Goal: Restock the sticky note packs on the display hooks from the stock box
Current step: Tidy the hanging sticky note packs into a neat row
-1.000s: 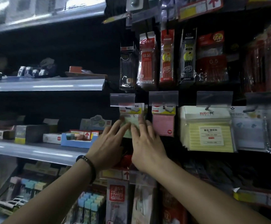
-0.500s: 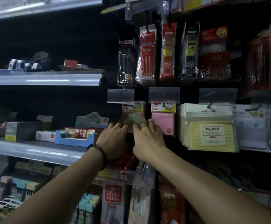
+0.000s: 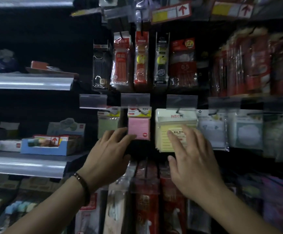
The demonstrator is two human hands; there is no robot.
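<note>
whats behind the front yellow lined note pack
More yellow packs, edges stepped out at the lower left of the yellow lined note pack. Their count is hidden; the right hand covers its right side.

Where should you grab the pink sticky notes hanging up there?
Probably best: pinch the pink sticky note pack by its left and right edges, low down, coming straight from the front. It hangs flat and upright by its header card, with dark gaps beside it for fingers.

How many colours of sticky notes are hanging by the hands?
3: a green pack above the left hand, a pink pack beside it, a yellow pack behind the right hand. More packs may hang hidden behind these; paler ones further right are blurry.
</note>
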